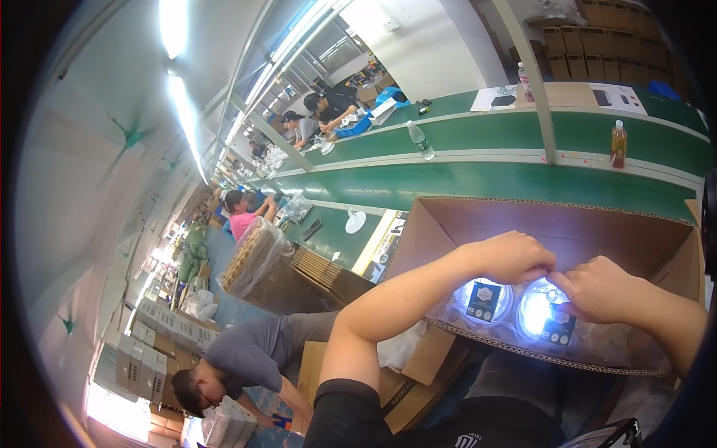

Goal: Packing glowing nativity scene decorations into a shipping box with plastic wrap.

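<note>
An open cardboard box (553,216) stands in front of me. Inside it, side by side, lie two round lights in clear packaging with dark tags: a left light (504,305) and a brightly glowing right light (532,312). My left hand (511,256) is closed above them, its fingertips pinched near the top of the right light. Close beside it, my right hand (601,290) is also closed, thumb and finger pinched above that light's tag. Whatever lies between the fingertips of either hand is too small to make out.
Behind the box runs a green workbench (336,183) with a clear water bottle (420,140) and a bottle of brown drink (618,144). At lower left a person in grey (246,351) bends over a white carton. Stacked flat cartons (321,272) stand left of the box.
</note>
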`<action>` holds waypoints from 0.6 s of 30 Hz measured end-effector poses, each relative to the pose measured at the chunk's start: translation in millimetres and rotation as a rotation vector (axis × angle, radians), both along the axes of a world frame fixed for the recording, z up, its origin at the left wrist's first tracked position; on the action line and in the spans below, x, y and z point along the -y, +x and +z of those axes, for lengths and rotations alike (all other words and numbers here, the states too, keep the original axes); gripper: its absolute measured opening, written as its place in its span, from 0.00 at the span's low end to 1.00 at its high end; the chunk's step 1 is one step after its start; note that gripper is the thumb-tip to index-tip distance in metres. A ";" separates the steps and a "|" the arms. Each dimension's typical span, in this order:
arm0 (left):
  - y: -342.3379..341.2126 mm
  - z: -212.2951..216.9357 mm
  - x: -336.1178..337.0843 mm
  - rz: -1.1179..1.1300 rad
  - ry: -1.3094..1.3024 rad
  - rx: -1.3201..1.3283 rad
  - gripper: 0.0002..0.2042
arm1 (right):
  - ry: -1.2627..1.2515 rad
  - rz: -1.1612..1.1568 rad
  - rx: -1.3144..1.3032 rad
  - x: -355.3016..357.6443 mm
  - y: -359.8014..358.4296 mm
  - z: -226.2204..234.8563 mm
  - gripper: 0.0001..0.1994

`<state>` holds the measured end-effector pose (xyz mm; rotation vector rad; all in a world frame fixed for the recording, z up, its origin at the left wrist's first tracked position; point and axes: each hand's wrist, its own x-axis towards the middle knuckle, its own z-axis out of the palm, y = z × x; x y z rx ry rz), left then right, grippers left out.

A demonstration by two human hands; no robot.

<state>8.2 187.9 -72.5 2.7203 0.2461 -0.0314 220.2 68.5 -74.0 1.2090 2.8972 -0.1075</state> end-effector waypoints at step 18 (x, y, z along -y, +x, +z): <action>1.3 1.7 -0.3 0.008 0.007 -0.034 0.07 | -0.008 0.009 0.011 -2.4 1.5 -3.1 0.21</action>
